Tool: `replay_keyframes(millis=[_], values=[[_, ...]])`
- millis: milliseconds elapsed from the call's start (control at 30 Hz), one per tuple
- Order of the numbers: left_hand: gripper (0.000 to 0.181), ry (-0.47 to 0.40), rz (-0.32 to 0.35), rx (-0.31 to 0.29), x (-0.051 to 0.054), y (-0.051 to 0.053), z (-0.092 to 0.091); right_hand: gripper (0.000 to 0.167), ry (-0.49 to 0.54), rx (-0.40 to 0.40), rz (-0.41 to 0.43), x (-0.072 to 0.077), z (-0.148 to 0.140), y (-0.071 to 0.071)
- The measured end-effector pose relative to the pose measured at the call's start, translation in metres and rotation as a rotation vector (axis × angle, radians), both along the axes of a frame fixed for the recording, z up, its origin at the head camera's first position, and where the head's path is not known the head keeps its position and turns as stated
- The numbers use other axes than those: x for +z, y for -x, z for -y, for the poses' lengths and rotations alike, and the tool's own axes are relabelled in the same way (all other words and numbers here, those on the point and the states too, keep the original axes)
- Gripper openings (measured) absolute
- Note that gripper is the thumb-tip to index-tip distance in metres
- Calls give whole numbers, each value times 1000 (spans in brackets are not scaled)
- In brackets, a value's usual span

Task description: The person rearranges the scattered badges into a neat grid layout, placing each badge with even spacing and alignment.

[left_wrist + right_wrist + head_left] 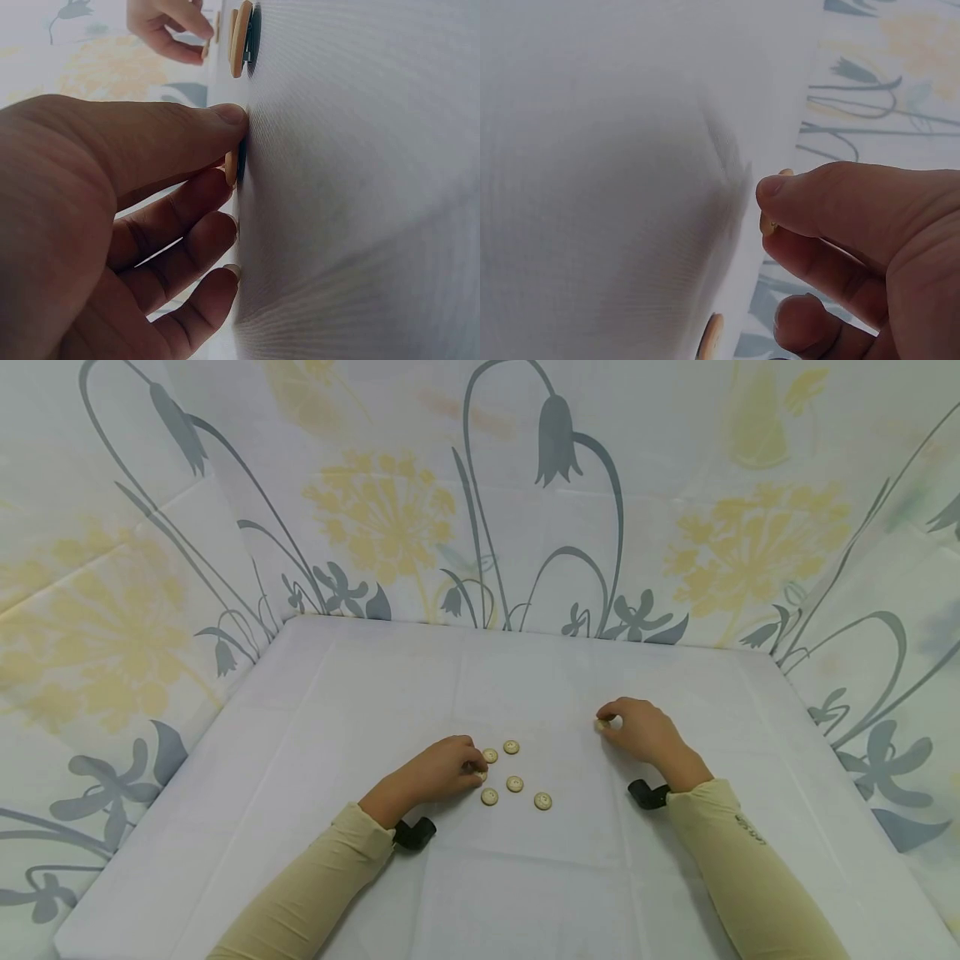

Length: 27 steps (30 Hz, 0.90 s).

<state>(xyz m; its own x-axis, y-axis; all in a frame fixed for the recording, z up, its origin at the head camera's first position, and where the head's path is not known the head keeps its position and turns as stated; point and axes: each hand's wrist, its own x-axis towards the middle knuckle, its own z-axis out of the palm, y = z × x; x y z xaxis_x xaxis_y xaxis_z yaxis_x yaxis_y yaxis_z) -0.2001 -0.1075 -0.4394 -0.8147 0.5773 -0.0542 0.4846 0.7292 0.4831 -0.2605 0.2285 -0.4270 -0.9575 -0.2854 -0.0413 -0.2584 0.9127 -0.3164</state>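
- Nearest, behind the fingers: two pale sleeves (315, 877), each with a black wrist mount (414, 833) at the cuff.
- On the near side and to the right of the left fingertips: three loose wooden discs (543, 801), lying flat.
- The left hand (435, 771) pinches a left-hand disc (231, 171) between thumb and forefinger, low at the cloth; its other fingers are spread apart.
- Just past those fingertips: two more loose discs (512, 747).
- Farthest of the hands, the right hand (643, 731) pinches a right-hand disc (768, 223) between thumb and forefinger; whether it touches the tablecloth (375, 668) I cannot tell.
- Step in hand, as I judge: handling discs singly, one per hand. The next move seems to call for a straight left lift, clear of neighbours, and a steady right pinch.
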Motion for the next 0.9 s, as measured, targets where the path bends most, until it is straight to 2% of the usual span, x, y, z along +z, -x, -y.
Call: replay_keyframes(millis=[900], values=[[16, -4, 0, 5, -1, 0, 0, 27, -3, -47, 25, -3, -13, 9]])
